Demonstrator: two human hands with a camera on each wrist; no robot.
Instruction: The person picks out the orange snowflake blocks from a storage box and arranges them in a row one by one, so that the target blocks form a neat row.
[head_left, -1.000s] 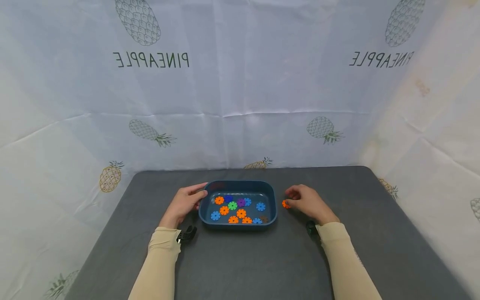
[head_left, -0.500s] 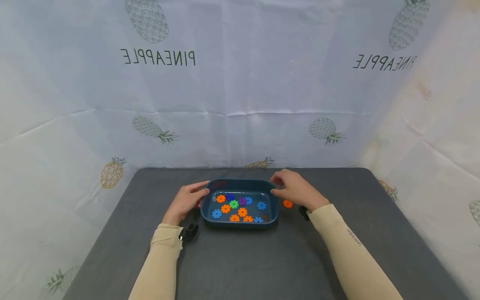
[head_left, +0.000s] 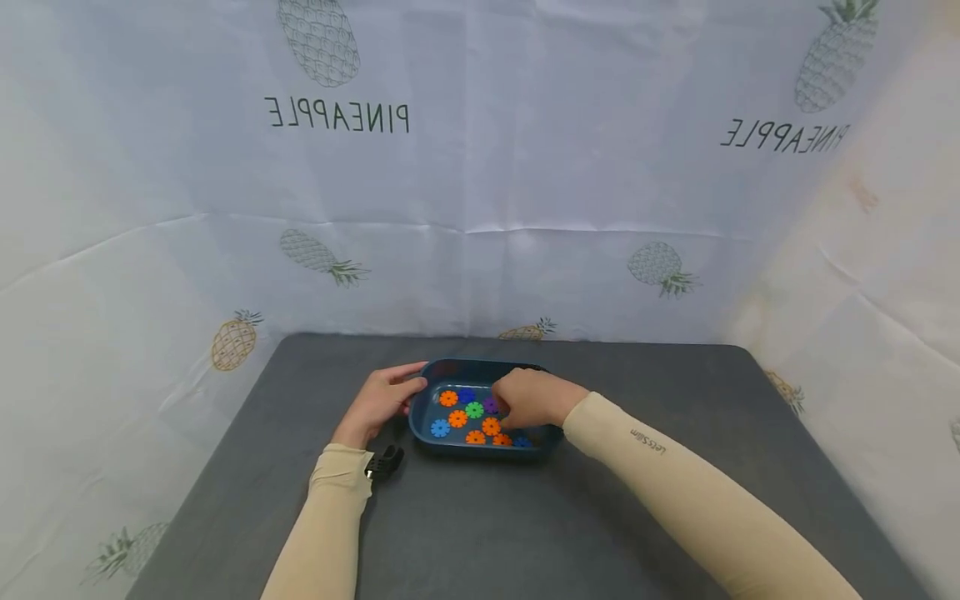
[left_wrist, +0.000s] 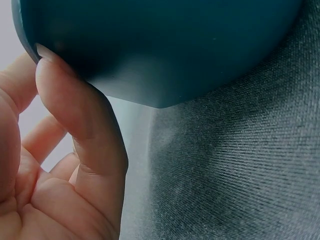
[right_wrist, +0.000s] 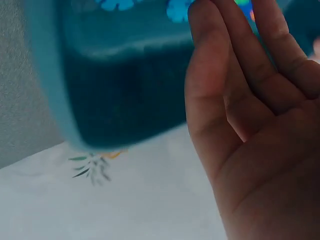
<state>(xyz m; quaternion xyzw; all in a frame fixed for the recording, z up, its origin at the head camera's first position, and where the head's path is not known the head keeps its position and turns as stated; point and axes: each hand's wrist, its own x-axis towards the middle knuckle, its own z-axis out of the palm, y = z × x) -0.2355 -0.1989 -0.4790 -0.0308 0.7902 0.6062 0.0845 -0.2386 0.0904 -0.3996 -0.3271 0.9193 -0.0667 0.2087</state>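
A dark blue-green plastic tray holds several flat notched discs, like snowflake building pieces, among them a green disc, a purple disc and an orange disc. My left hand grips the tray's left rim, thumb on the near side and fingers behind, as the left wrist view shows. Reaching over the right rim, my right hand is inside the tray with its fingertips down among the discs. In the right wrist view a blue disc lies right beside the thumb; the fingertips themselves are partly hidden.
The tray stands on a dark grey table. Behind and at the sides hangs a white cloth printed with pineapples. A black strap is at my left wrist. My right forearm crosses the table's right half.
My right hand has let go of an orange disc on the table right of the tray, then moved left over the rim and into the tray. The left hand keeps its grip.
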